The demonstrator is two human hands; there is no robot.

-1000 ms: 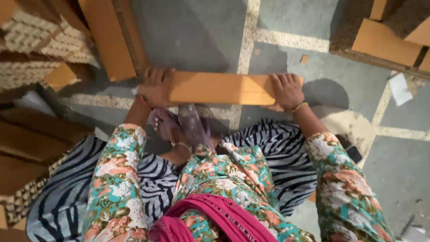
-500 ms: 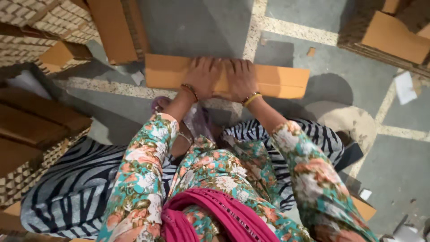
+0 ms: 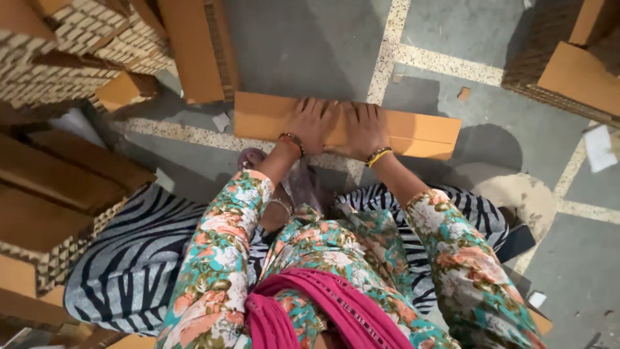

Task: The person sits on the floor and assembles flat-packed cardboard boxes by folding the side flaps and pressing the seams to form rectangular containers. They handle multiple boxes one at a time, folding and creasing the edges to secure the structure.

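Since a second ago the hands have slid in from the ends of the folded cardboard strip [image 3: 413, 132] to its middle, which looks like a pressing of the fold. The left hand [image 3: 311, 123] and the right hand [image 3: 363, 128] lie open, palms flat on it, side by side and nearly touching. The strip lies on the grey floor [image 3: 310, 45], its long axis running left to right, the right end tilted slightly nearer the person
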